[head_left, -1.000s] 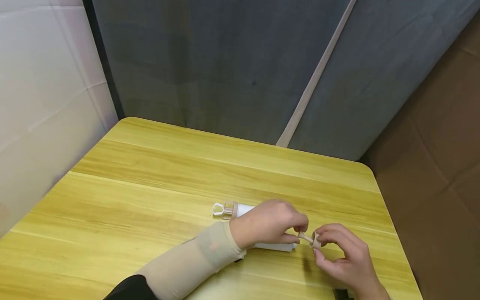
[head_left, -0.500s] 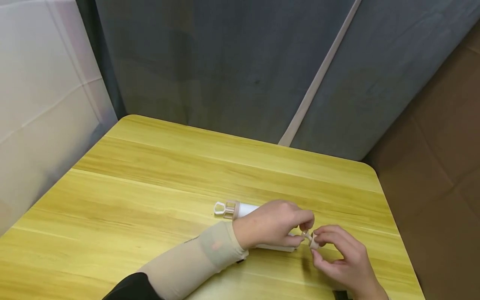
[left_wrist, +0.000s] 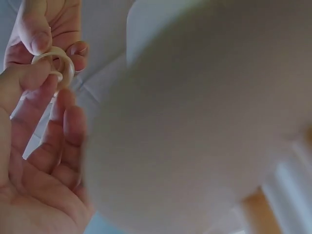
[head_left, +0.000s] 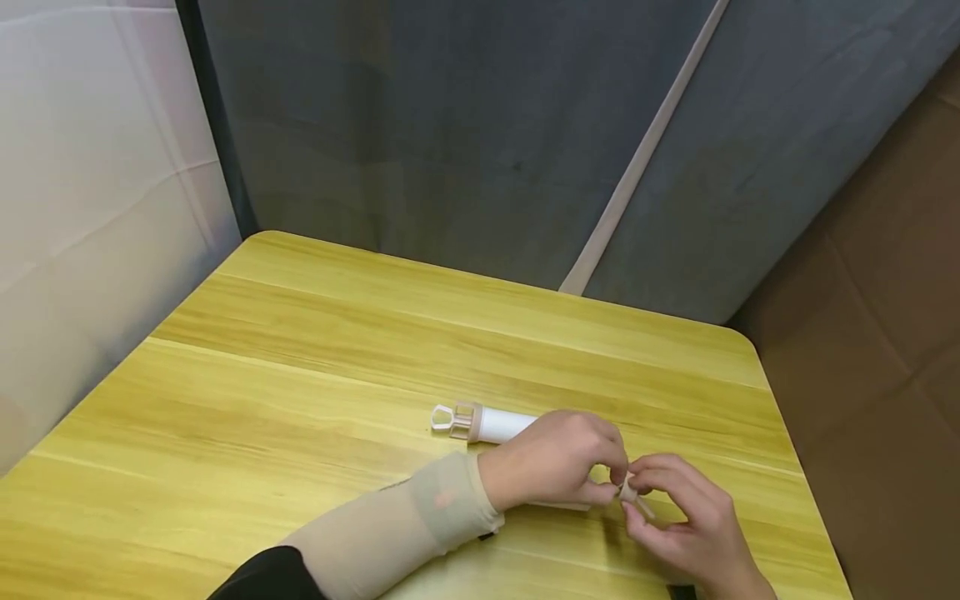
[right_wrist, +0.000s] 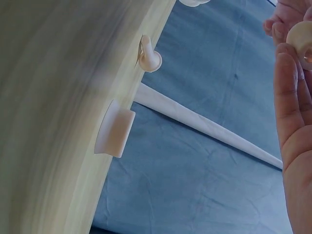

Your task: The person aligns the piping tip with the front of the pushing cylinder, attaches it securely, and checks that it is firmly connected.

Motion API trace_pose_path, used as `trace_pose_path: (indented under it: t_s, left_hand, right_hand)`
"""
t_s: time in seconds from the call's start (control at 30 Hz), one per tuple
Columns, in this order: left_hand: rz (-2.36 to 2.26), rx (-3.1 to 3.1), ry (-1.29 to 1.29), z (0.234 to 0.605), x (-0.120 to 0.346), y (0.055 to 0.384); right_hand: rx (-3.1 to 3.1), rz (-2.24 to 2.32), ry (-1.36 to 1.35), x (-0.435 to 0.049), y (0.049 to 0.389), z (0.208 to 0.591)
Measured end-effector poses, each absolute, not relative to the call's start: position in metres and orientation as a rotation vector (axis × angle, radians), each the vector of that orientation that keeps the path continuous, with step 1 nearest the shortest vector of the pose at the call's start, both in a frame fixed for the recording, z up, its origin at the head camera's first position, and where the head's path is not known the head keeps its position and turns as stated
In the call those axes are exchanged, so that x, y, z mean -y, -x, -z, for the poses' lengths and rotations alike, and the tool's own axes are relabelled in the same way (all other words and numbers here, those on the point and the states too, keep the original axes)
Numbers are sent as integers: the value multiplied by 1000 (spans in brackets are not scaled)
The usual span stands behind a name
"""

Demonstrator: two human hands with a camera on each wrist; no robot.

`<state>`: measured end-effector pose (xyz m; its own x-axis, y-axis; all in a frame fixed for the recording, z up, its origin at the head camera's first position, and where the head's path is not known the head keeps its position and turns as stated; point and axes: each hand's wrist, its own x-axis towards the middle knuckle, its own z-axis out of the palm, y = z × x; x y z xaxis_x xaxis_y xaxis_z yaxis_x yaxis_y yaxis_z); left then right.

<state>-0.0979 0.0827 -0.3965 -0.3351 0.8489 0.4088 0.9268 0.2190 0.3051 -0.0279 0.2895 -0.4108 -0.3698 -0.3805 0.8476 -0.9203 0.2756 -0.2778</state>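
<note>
Head view: counter (head_left: 300, 375) of yellow wood-grain board, rounded far corners, pale and darker bands running across. Dark grey-blue cloth curtain (head_left: 450, 125) behind it at 12 o'clock, a beige strip (head_left: 637, 167) slanting down it from 1 o'clock. Creased whitish sheet (head_left: 90, 208) at 9 to 10 o'clock; creased brown sheet (head_left: 862, 350) at 3.

Work sits toward 5 o'clock, above the counter. Right hand (head_left: 693, 512): fingers pinching a small cream plastic ring (head_left: 628, 487). Left hand (head_left: 555, 457), beige sleeve: thumb and forefinger pinching the near end of a thin cream stick (head_left: 647, 508) set through the ring; its far part shows at the ring's 4 o'clock.

White cylinder (head_left: 504, 423) with brownish cap and hexagonal loop lies at the left hand's 10 o'clock, partly hidden.

Right wrist view: on the counter, cream round-ended peg (right_wrist: 149, 58) at 12 o'clock, pale curved piece (right_wrist: 117, 131) at 8 to 9.
</note>
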Motion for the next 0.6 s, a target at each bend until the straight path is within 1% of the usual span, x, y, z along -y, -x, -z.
trace_pose_path:
  t_s: [0.6]
  left_hand:
    - [853, 2332, 1742, 398, -85, 99]
  right_hand:
    - [1907, -1018, -1140, -297, 26, 415]
